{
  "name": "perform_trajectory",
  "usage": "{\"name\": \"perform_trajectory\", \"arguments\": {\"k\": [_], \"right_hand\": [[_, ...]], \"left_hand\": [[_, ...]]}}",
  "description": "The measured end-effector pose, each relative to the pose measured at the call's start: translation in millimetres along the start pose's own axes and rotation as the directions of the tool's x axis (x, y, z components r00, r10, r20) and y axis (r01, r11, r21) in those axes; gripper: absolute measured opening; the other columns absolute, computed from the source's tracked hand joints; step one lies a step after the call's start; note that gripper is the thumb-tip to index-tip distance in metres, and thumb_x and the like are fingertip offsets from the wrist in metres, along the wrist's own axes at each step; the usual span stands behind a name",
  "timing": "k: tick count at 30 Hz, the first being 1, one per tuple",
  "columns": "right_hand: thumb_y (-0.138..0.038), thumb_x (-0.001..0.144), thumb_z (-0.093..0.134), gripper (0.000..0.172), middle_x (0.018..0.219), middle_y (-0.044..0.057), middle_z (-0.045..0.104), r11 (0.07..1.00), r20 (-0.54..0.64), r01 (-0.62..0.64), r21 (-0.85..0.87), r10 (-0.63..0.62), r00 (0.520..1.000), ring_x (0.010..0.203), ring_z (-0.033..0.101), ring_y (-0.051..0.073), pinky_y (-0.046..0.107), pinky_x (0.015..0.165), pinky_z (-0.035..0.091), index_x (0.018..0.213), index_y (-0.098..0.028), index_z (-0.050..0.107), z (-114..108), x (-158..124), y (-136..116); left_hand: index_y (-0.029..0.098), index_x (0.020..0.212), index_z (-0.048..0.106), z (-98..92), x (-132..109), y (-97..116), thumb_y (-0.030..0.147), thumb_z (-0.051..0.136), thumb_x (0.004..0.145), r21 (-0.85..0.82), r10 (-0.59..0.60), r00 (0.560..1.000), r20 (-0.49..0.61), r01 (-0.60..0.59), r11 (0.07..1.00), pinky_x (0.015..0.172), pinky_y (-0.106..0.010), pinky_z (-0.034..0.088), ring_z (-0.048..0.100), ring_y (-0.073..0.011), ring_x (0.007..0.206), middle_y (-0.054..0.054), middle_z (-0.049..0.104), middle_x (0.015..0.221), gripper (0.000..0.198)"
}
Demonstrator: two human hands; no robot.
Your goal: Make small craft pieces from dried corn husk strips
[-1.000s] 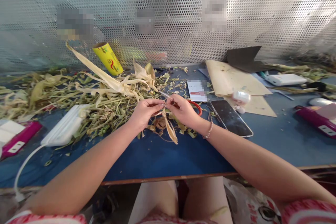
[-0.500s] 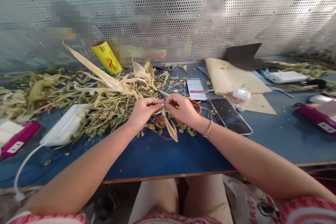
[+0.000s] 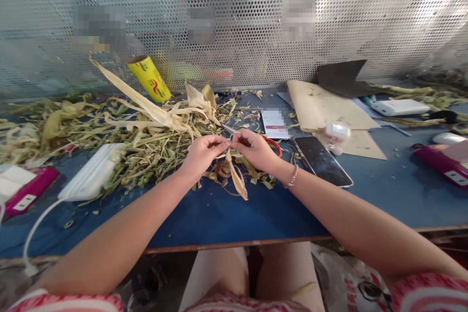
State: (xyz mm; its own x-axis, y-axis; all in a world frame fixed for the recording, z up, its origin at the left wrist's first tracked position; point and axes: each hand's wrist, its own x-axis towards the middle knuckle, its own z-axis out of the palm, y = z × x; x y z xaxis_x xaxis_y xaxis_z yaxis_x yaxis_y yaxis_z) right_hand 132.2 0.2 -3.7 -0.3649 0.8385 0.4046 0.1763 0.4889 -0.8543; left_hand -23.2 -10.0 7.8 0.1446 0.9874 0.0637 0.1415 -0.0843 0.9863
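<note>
My left hand point(image 3: 202, 155) and my right hand point(image 3: 255, 150) meet over the blue table point(image 3: 226, 214), fingertips pinched together on a strip of dry husk point(image 3: 237, 180) that hangs down from them. Under and behind the right hand lie red-handled scissors point(image 3: 272, 144), their blade tip showing just left of the fingers. A heap of dried husks and stems point(image 3: 146, 131) lies right behind the left hand.
A yellow roll point(image 3: 149, 78) leans at the mesh wall. A white box point(image 3: 91, 178) with a cable and a pink case point(image 3: 27, 195) lie left. A black phone point(image 3: 321, 161), a white card point(image 3: 274, 124), brown paper point(image 3: 321, 107) and another pink case point(image 3: 442, 165) lie right.
The hands stay pinched together on the husk strip; they have shifted only slightly. Nothing else has moved.
</note>
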Motion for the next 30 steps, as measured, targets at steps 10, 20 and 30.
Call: {"name": "perform_trajectory", "arguments": {"k": [10,20,30], "right_hand": [[-0.026,0.077,0.048,0.014,0.061,-0.005,0.037,0.992,0.045,-0.030,0.125,0.025,0.999,0.052,0.034,0.006,0.022,0.051,0.030,0.068,-0.018,0.041,1.5,-0.9,1.0],[-0.024,0.075,0.053,0.012,0.077,0.000,0.044,0.992,-0.080,0.096,-0.076,-0.102,0.992,0.065,0.043,0.009,0.023,0.055,0.038,0.081,-0.019,0.043,4.2,-5.9,-3.9],[-0.017,0.078,0.046,0.007,0.076,0.001,0.045,0.950,-0.062,0.201,-0.239,-0.222,0.973,0.068,0.042,0.011,0.025,0.060,0.037,0.072,-0.019,0.043,5.0,-6.1,-3.5]], "left_hand": [[0.013,0.074,0.059,0.5,-3.4,5.7,0.026,0.055,0.071,0.224,0.153,0.988,0.017,-0.153,0.963,0.065,-0.025,0.041,0.052,-0.0116,0.065,-0.002,0.059,0.071,0.013],[0.015,0.072,0.052,5.7,-5.7,5.0,0.018,0.046,0.074,0.288,0.200,0.978,0.062,-0.209,0.935,0.071,-0.026,0.040,0.050,-0.0123,0.072,-0.002,0.054,0.074,0.007],[0.015,0.076,0.051,6.7,-5.2,2.0,0.018,0.044,0.076,0.304,0.225,0.972,0.066,-0.234,0.923,0.076,-0.030,0.040,0.050,-0.0138,0.079,-0.004,0.055,0.083,0.007]]}}
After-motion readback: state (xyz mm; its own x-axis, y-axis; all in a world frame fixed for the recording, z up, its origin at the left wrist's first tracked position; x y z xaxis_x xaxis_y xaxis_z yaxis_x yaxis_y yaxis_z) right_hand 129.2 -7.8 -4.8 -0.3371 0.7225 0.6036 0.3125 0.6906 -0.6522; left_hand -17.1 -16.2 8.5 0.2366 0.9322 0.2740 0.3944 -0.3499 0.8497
